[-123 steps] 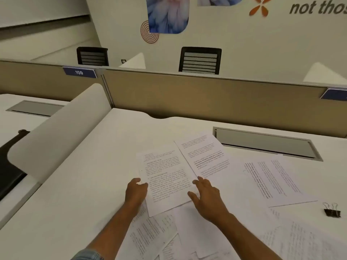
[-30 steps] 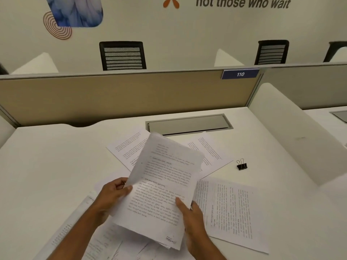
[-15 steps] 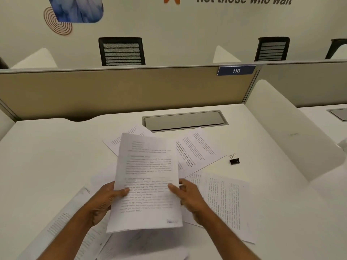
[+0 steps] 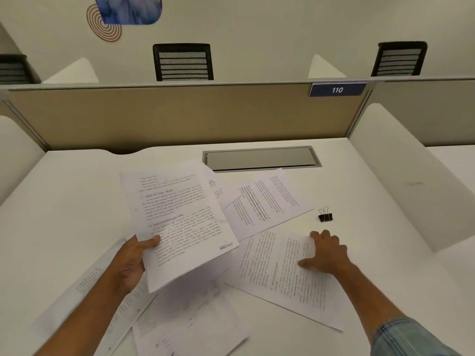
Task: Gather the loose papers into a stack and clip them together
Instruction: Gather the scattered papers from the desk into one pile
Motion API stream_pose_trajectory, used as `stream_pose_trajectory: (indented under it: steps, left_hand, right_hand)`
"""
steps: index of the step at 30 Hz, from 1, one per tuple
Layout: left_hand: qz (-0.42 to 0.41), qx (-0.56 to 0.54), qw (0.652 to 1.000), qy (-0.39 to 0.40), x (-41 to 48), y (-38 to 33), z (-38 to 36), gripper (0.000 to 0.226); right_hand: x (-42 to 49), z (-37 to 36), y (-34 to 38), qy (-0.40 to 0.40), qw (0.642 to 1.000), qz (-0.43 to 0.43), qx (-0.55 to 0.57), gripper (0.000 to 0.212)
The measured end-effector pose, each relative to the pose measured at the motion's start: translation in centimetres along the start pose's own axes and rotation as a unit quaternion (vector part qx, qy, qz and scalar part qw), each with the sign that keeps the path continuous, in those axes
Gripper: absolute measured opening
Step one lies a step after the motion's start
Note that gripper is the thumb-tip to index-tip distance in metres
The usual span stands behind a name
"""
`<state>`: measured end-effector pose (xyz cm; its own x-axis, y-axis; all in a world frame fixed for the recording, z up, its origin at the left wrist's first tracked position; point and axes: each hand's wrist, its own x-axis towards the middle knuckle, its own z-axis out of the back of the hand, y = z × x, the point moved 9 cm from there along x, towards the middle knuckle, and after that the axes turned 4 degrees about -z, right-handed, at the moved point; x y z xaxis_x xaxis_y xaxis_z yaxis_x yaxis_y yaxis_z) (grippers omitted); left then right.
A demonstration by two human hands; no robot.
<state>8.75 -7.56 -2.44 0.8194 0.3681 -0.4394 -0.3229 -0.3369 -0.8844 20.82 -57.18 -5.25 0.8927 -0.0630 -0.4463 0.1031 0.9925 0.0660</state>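
The left hand (image 4: 131,263) grips a printed sheaf (image 4: 177,222) by its lower left corner, thumb on the face and fingers behind. The sheaf is lifted off the bench (image 4: 64,201), its long axis running from the near edge toward the far edge and leaning a little left at the top, text upright to the wearer. How many sheets it holds cannot be told.

The right hand (image 4: 326,253) lies open, palm down, fingers spread on the far right part of a loose sheet (image 4: 285,276) that lies flat on the bench. That sheet's long axis slants from far left to near right, its text lines running sideways to the wearer.

Just beyond it another flat sheet (image 4: 264,201) slants toward the far right, one corner touching the grey cable hatch (image 4: 261,158) set into the bench near its far edge. More sheets (image 4: 190,322) lie overlapped at the near edge, under and below the left forearm.

A black binder clip (image 4: 325,216) stands on bare bench just beyond the right hand's fingertips, apart from every paper, handles up.

A tan partition (image 4: 180,114) closes the far edge, with a label reading 110 (image 4: 337,89). White dividers (image 4: 411,176) flank the sides.
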Motion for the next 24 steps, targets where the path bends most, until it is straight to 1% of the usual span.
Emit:
stream_pose_trajectory:
  steps: [3,6,9,10,12,13,15,17,18,20,22,24]
  left_hand:
    - [0.003,-0.026,1.0,-0.01,-0.3,0.4,0.0,0.047]
    - [0.0,-0.046,0.999,-0.012,-0.7,0.4,-0.6,0.047]
    - [0.001,-0.049,0.999,-0.011,-1.1,0.3,-1.2,0.045]
    - [0.002,-0.049,0.999,-0.011,-1.3,0.2,-1.3,0.042]
    - [0.003,-0.049,0.999,-0.014,-1.7,0.0,-1.4,0.036]
    - [0.003,-0.049,0.999,-0.014,-1.9,0.0,-1.4,0.036]
    - [0.004,-0.05,0.999,-0.009,-2.3,0.0,-1.7,0.039]
    - [0.008,-0.044,0.999,0.009,-2.8,0.1,-2.4,0.041]
    - [0.01,-0.04,0.999,0.023,-3.1,0.1,-2.9,0.039]
    - [0.019,-0.03,0.997,0.063,-3.9,0.1,-4.3,0.038]
    - [0.033,-0.02,0.994,0.105,-4.7,0.3,-5.7,0.045]
    - [0.043,-0.019,0.99,0.133,-5.3,0.6,-6.8,0.051]
  right_hand:
    - [-0.3,0.1,0.4,0.011,1.0,0.021,0.005,0.088]
    - [-1.1,-0.4,0.3,0.023,0.998,0.024,0.049,0.072]
    - [-1.6,-1.0,-0.7,0.049,0.991,0.012,0.12,0.061]
    - [-1.7,-1.1,-1.3,0.056,0.988,0.009,0.142,0.053]
    - [-2.1,-0.8,-2.6,0.057,0.98,0.004,0.191,0.028]
    - [-2.3,-0.5,-3.3,0.057,0.975,0.003,0.216,0.023]
    - [-3.2,0.3,-4.4,0.061,0.963,0.005,0.263,0.024]
    - [-4.6,1.1,-4.9,0.078,0.951,0.019,0.3,0.014]
    - [-5.3,1.4,-5.1,0.092,0.944,0.028,0.315,0.009]
    - [-6.5,1.9,-5.3,0.124,0.929,0.045,0.345,0.006]
    - [-7.7,2.5,-5.7,0.155,0.907,0.054,0.387,0.008]
    - [-8.8,3.0,-6.3,0.17,0.876,0.061,0.447,0.015]
